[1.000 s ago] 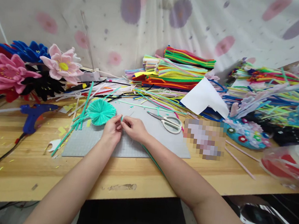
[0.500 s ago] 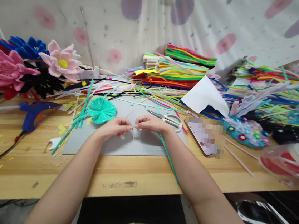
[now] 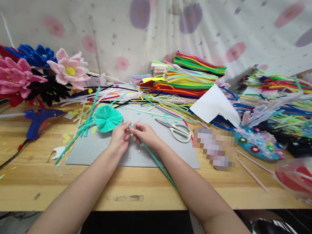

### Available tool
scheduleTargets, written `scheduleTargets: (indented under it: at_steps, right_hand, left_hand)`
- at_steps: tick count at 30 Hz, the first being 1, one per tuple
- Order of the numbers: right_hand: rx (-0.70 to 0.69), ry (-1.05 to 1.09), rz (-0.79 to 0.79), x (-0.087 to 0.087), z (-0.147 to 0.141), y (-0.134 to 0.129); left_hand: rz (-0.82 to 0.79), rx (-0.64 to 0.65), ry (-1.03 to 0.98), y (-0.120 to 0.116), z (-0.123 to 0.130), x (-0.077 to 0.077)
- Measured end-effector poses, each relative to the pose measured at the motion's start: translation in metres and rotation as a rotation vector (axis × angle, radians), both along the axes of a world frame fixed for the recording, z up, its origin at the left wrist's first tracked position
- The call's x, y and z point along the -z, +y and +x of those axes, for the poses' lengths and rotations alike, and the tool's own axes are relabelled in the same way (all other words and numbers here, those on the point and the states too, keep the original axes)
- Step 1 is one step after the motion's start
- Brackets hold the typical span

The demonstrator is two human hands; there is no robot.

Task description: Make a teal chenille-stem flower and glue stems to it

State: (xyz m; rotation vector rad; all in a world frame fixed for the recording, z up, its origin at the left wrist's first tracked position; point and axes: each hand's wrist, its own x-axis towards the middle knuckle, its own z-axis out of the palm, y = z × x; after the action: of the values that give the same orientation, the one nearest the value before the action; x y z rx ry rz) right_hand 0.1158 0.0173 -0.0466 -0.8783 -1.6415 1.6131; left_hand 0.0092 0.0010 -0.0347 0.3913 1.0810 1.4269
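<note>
My left hand (image 3: 121, 136) and my right hand (image 3: 144, 133) meet over the grey cutting mat, their fingertips pinched close together. A long green pipe cleaner (image 3: 160, 165) runs from between the fingers down under my right forearm. A bit of green shows at the left fingertips, where both hands grip its end. Just left of my left hand lies a round, pleated green pompom-like disc (image 3: 107, 119). A thin pale thread or wire hangs below the fingers. Scissors (image 3: 181, 132) with white handles lie on the mat to the right of my hands.
A blue glue gun (image 3: 37, 120) lies left, near fuzzy flowers (image 3: 70, 70). Bundles of coloured pipe cleaners (image 3: 188, 77) are stacked at the back, with white paper (image 3: 216, 104) in front. Green pipe cleaners (image 3: 69, 146) cross the mat's left edge. A blurred-out phone (image 3: 214, 150) sits right.
My hands have come together and shifted slightly left, nearer the green disc. The green pipe cleaner's end is now between the fingertips of both hands. The view has tilted up a little.
</note>
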Motion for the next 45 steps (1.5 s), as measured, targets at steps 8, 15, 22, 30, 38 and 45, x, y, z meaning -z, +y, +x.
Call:
scheduleTargets:
  at_steps: [8, 15, 22, 30, 38, 45]
  right_hand:
    - [-0.006, 0.017, -0.128, -0.011, 0.03, 0.006]
    - [-0.099, -0.076, -0.057, -0.018, 0.045, 0.008]
    - [-0.011, -0.143, 0.013, -0.01, 0.042, 0.01]
    - [0.096, -0.041, -0.043, -0.011, 0.044, 0.014]
    - [0.017, 0.041, -0.006, -0.009, 0.047, 0.007]
    - [0.133, -0.212, 0.394, 0.003, 0.03, 0.003]
  left_hand:
    - [0.031, 0.232, 0.261, -0.002, -0.016, -0.007]
    - [0.043, 0.506, 0.51, -0.007, -0.022, -0.006]
    - [0.053, 0.498, 0.512, -0.011, -0.012, -0.004]
    - [0.196, 0.367, 0.594, -0.006, -0.012, -0.001]
    - [0.173, 0.573, 0.064, -0.012, -0.022, -0.015]
    - [0.003, 0.142, 0.089, -0.005, -0.012, -0.007]
